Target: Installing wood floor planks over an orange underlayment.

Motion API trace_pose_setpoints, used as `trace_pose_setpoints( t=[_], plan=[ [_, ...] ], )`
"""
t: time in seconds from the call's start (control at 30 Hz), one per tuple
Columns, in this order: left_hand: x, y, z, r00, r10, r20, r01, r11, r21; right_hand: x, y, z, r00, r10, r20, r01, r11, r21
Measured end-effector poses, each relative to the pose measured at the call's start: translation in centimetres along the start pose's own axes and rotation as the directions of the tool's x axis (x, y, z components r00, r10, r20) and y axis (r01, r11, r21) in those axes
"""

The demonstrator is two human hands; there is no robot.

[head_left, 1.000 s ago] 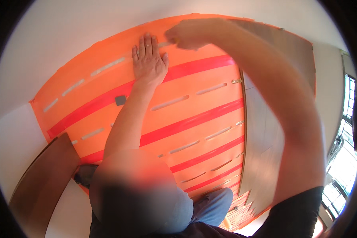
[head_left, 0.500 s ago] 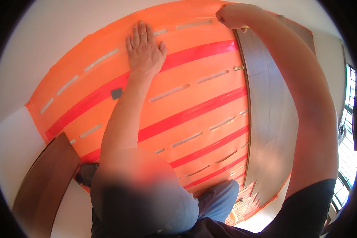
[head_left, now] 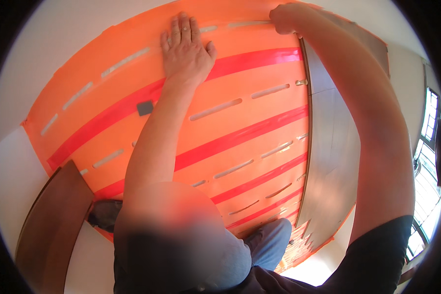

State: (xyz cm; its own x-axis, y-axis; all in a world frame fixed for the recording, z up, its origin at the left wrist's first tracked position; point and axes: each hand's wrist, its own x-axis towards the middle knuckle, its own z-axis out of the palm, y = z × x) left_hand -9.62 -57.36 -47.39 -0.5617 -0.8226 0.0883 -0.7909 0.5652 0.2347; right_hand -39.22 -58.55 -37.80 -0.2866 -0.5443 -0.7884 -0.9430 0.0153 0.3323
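My left hand [head_left: 187, 53] lies flat with fingers apart on the orange underlay [head_left: 108, 98], which has slots and red strips. At the top right, my right hand [head_left: 286, 18] is closed at the underlay's upper part, near the edge of the laid grey-brown planks [head_left: 330, 137]; what it holds, if anything, is hidden. A small brass-coloured piece [head_left: 302, 82] sits on that plank edge below it, and a dark grey square [head_left: 145, 108] lies on the underlay beside my left forearm.
A loose brown plank [head_left: 49, 218] stands at the lower left by the white wall [head_left: 10, 181], with a dark shoe [head_left: 103, 215] near it. My bent knee in jeans [head_left: 274, 240] is on the underlay. A barred window [head_left: 426, 137] is at the far right.
My right hand has moved up and right along the underlay toward the planks. My left hand has shifted upward and stays spread flat.
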Motion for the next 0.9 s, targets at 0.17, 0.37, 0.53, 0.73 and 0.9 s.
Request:
trace_pose_setpoints(
  t=[0.17,0.37,0.53,0.73,0.9],
  plan=[
    [0.1,0.1,0.4,1.0,-0.012,0.014,0.012,1.0,0.006,3.7,0.8,1.4,1.0,-0.002,0.011,0.002,0.997,-0.082],
    [0.2,0.2,0.4,0.999,-0.007,-0.047,0.007,1.0,0.008,5.4,0.1,1.5,1.0,0.01,0.003,-0.009,0.982,-0.187],
    [0.1,0.2,0.7,0.999,-0.009,-0.047,0.008,0.999,-0.035,3.5,-2.9,1.4,0.999,0.029,-0.03,-0.036,0.96,-0.276],
    [3.2,6.9,-0.6,0.872,0.458,0.175,-0.47,0.882,0.033,0.4,-4.4,-1.5,0.998,0.067,0.008,-0.062,0.957,-0.283],
    [4.4,7.8,1.8,0.84,0.528,0.12,-0.526,0.849,-0.05,-3.4,-5.7,-4.2,0.986,0.113,0.126,-0.078,0.965,-0.251]
  ],
)
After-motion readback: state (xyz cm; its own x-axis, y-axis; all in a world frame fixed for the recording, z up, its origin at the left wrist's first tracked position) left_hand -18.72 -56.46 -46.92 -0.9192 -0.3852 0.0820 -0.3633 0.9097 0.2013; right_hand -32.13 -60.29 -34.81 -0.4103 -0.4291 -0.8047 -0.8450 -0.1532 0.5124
